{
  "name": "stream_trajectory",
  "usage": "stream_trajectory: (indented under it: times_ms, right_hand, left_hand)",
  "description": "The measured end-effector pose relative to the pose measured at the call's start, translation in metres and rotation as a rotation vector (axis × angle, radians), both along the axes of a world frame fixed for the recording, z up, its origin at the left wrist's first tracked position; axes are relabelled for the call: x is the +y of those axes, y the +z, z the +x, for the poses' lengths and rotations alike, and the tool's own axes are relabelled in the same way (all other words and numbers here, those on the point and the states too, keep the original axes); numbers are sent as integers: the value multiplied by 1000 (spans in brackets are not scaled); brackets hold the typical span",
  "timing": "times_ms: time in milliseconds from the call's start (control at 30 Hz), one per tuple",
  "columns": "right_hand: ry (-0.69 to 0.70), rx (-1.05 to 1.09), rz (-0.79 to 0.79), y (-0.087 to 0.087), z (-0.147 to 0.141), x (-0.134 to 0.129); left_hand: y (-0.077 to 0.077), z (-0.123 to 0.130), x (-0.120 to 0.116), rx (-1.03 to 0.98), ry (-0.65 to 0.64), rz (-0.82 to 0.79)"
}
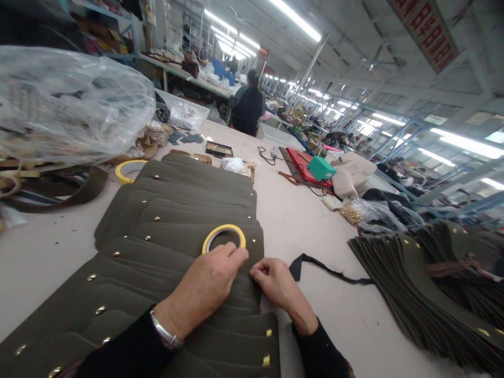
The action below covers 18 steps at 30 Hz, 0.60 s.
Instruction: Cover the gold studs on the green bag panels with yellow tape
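Note:
My left hand (208, 283), a metal band at its wrist, is closed on a roll of yellow tape (223, 229) held above the stacked panels. Overlapping dark olive panels (197, 210) with metal snaps lie in fanned rows across the table. At their right edge my right hand (275, 281) pinches thumb and finger together; whatever is between the fingertips is too small to make out. Small yellow tape pieces (266, 360) stick to the nearest panels on their right side.
Another tape roll (130, 171) lies behind the panels at left, near a big clear plastic bag (74, 105). A black strip (331, 270) runs toward bundled olive panels (409, 283) on the right. Further back are a green box (322, 169) and a seated person (248, 107).

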State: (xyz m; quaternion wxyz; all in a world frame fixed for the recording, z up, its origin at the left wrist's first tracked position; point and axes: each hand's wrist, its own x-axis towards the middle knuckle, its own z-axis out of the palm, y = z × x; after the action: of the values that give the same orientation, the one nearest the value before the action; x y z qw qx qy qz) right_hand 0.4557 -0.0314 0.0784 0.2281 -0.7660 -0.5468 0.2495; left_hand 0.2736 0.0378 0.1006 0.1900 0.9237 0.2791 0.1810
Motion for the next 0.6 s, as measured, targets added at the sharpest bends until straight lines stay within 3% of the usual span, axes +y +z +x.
stream_trajectory:
  times_ms: [167,300,400,500,600]
  right_hand:
    - [168,138,-54,10,3,-12]
    - [102,222,292,25,8,-9]
    - [217,212,516,34,2,-8]
    - [349,85,628,36,-7,-9]
    - [390,-19,673,31,-12,-8]
  left_hand:
    - [-4,-1,2,-212,-47,2]
    - [-10,-1,2,-252,-94,-5]
    - [-13,0,1,-258,-67,-35]
    - [-13,1,0,-258,-40,-57]
    - [-13,1,-1,-253,-52,-58]
